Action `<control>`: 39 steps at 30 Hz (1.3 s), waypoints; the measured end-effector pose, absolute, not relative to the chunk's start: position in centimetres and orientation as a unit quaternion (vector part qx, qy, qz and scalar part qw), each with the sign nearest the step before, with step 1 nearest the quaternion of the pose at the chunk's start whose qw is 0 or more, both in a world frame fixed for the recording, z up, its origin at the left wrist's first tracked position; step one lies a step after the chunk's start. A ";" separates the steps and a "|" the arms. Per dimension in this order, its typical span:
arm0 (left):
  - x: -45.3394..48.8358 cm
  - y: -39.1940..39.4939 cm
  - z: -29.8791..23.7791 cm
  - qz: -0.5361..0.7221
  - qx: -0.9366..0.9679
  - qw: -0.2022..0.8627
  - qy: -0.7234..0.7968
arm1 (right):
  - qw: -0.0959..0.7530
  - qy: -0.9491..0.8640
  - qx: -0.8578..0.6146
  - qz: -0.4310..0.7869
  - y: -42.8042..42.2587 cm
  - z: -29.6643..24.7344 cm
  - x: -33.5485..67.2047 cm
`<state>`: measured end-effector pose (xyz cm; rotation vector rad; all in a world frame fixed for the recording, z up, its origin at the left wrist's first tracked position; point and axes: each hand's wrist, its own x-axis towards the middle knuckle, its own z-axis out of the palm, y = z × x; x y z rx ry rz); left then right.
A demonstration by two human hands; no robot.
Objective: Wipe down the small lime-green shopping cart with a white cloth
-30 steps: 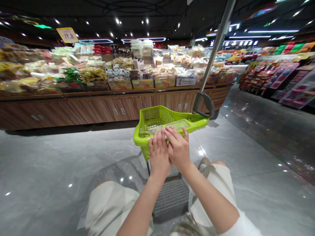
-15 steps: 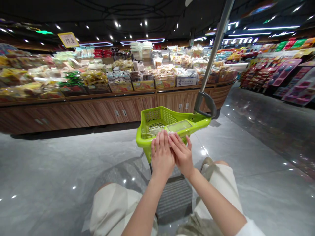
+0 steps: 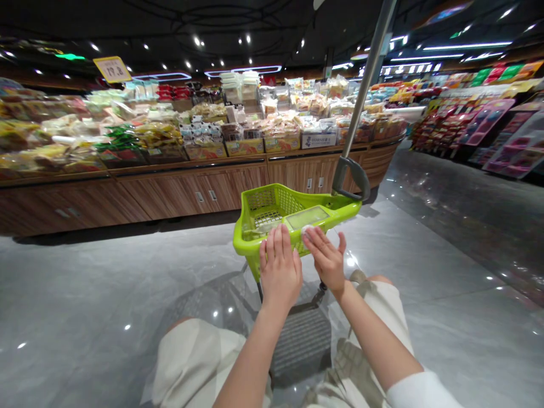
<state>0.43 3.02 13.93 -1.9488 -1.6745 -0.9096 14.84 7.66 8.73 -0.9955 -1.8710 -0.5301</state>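
Observation:
A bright green shopping cart (image 3: 293, 224) with a perforated basket and a clear panel on its near rim stands right in front of me. My left hand (image 3: 280, 272) lies on the near rim with its fingers stretched out flat, steadying against the green plastic. To the right along the same rim, my right hand (image 3: 329, 258) presses a small white tissue (image 3: 306, 230) under its fingertips, the thumb held apart. Most of the tissue is hidden by the fingers. Nothing but a low clear-looking patch shows inside the basket.
Behind the cart runs a long wooden display counter (image 3: 191, 195) heaped with packaged foods. A grey handle (image 3: 352, 177) and a metal pole (image 3: 368, 85) rise at the cart's right end. Snack shelves (image 3: 446, 130) stand at the far right. Glossy grey floor (image 3: 106, 283) surrounds my knees.
My right hand has slid right along the rim with the white tissue, away from my left hand, which stays on the rim. The view has shifted slightly.

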 end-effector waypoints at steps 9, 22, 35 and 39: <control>0.7 3.1 13.8 -0.326 -0.709 0.197 -0.594 | 0.493 -0.755 -0.395 -0.175 7.8 8.1 13.6; 0.6 3.2 13.8 -0.322 -0.709 0.196 -0.596 | 0.472 -0.777 -0.370 -0.190 7.8 9.5 13.8; -0.1 3.1 13.6 -0.318 -0.710 0.200 -0.596 | 0.473 -0.788 -0.339 -0.203 7.6 9.9 14.2; -0.5 2.8 13.7 -0.318 -0.713 0.197 -0.593 | 0.557 -0.677 -0.446 -0.181 8.9 10.7 16.2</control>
